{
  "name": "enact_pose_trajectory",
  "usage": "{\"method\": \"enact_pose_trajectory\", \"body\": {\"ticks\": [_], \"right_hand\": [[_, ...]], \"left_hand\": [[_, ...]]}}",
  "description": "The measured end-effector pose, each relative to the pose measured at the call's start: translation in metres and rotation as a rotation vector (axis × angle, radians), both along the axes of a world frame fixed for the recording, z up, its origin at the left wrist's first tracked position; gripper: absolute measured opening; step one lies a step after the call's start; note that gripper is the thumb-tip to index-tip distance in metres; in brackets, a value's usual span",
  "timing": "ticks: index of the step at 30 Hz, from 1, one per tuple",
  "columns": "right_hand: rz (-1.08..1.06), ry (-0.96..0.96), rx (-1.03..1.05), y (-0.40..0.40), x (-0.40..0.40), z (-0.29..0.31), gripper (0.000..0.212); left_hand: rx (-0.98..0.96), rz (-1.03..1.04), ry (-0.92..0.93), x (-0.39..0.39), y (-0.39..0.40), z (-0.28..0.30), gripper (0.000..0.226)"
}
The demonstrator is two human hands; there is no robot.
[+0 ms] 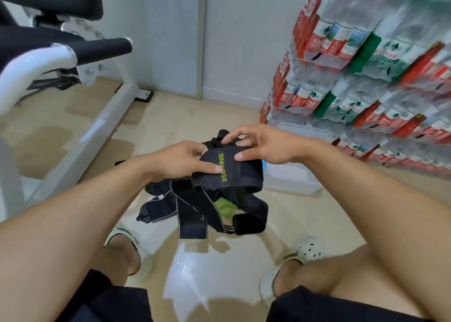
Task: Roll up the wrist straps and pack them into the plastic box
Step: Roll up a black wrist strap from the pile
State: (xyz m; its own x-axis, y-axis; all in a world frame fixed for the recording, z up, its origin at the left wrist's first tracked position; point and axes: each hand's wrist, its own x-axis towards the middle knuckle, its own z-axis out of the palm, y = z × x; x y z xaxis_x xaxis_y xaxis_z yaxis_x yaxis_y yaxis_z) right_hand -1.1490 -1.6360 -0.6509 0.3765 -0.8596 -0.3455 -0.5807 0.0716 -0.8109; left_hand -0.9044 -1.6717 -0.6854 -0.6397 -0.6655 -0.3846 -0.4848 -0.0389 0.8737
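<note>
Currently both hands meet over the floor on one black elastic wrist strap with yellow-green "XUEYING" lettering (228, 169), held in the air between the person's knees. The left hand (181, 159) pinches the strap's near-left edge, thumb on top beside the lettering, other fingers hidden beneath. The right hand (262, 143) pinches the far-right end, thumb on the upper face, index and middle fingers curled over the far edge. The held part runs roughly left to right between the two hands, and the loose remainder droops from it toward the pile of tangled black straps with pale stitched edges (195, 209) lying on the beige floor directly below. The translucent plastic box with a blue clip (290, 177) sits on the floor just right of and beyond the strap, partly hidden by it; the right hand is the nearer to it. Judgement: rolling has barely begun, with no tight coil visible. The roll would likely proceed along the strap's long axis, the right hand turning the end while the left feeds the slack. Risk: the hanging tail may snag the pile below.
</note>
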Motion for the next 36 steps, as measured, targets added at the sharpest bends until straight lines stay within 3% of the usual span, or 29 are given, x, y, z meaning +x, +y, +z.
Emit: {"method": "enact_pose_trajectory", "body": {"ticks": [6, 9, 12, 16, 20, 24, 28, 30, 32, 36], "right_hand": [[-0.122, -0.048, -0.037, 0.001, -0.018, -0.004, 0.026], [-0.161, 0.02, -0.071, -0.002, -0.029, -0.01, 0.016], [-0.384, -0.009, -0.119, -0.007, -0.051, -0.015, 0.012], [-0.516, -0.115, -0.066, -0.007, -0.074, -0.027, 0.012], [-0.464, -0.146, -0.009, -0.006, -0.068, -0.031, 0.02], [-0.417, -0.202, 0.01, -0.007, -0.047, -0.028, 0.032], [-0.356, -0.307, 0.015, -0.002, -0.024, -0.025, 0.032], [-0.316, -0.299, 0.003, 0.002, -0.012, -0.025, 0.027], [-0.291, -0.254, -0.022, 0.004, -0.004, -0.027, 0.022], [-0.336, -0.058, -0.055, 0.003, -0.001, -0.041, 0.019]], "left_hand": [[0.026, 0.015, 0.028, 0.01, -0.003, 0.0, 0.027], [-0.052, -0.093, -0.201, 0.019, -0.004, -0.006, 0.035], [-0.087, -0.169, -0.405, 0.031, -0.006, -0.021, 0.028], [-0.116, 0.113, -0.209, 0.028, -0.013, -0.028, 0.026], [-0.158, 0.126, -0.188, 0.012, -0.008, -0.027, 0.027], [-0.067, 0.094, -0.134, -0.004, -0.002, -0.024, 0.038], [0.101, 0.218, 0.056, -0.02, 0.003, -0.016, 0.039], [0.13, 0.316, 0.211, -0.028, 0.006, -0.011, 0.022], [0.096, 0.458, 0.3, -0.031, 0.005, -0.005, 0.021], [0.01, 0.515, 0.212, -0.02, -0.007, -0.012, 0.029]]}}
